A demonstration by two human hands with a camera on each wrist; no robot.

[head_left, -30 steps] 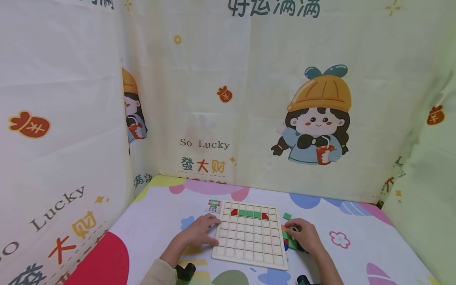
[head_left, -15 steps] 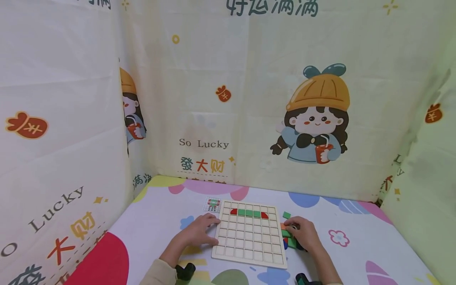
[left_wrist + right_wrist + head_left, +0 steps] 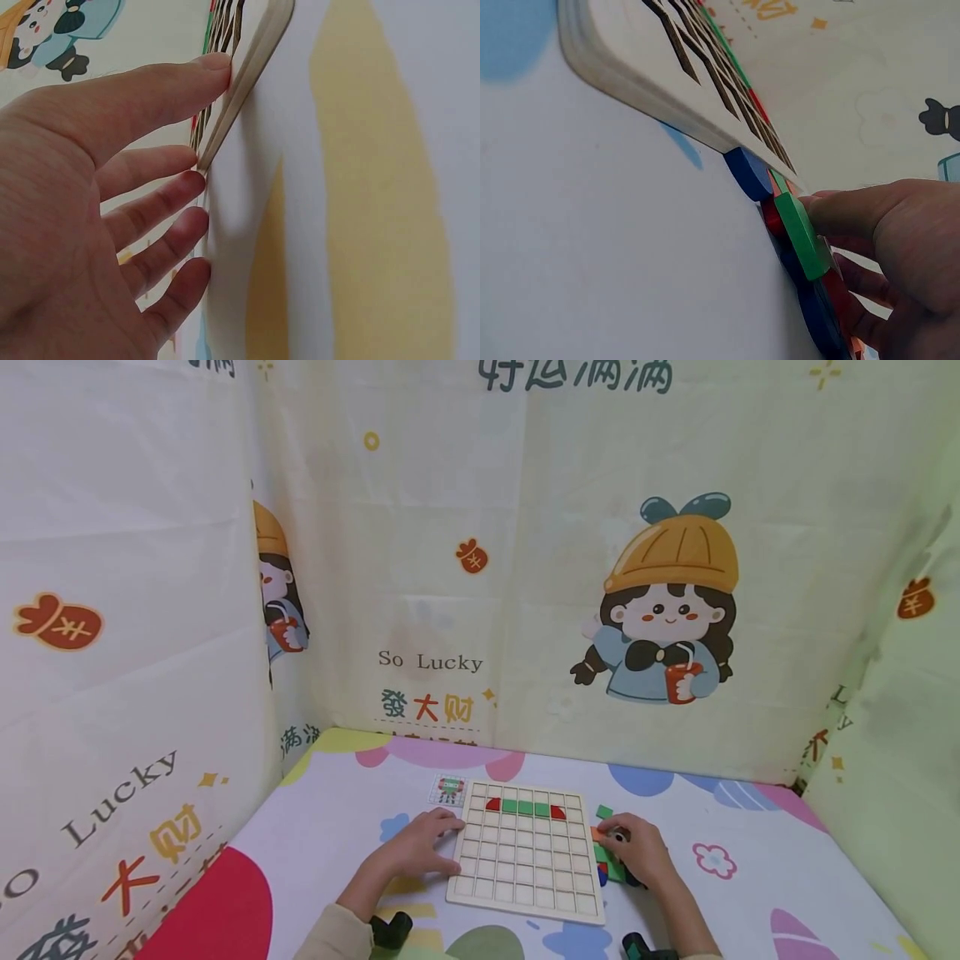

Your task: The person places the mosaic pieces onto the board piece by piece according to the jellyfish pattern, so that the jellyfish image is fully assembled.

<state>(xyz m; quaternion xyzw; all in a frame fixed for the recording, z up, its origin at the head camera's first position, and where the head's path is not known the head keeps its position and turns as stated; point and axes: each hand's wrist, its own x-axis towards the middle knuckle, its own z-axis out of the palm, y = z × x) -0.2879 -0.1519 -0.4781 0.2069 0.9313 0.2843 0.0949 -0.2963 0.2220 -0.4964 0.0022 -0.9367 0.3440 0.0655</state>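
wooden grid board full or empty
Partly filled: the board holds three green square tiles and two red curved tiles; the rest is bare.

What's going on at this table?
A person is working with a wooden grid board and coloured pieces. Their left hand touches the board's left edge, while their right hand is at a cluster of loose pieces along the right edge; whether it grips one is unclear. One row near the far edge holds three green squares between two red pieces. A small picture card lies by the far left corner.
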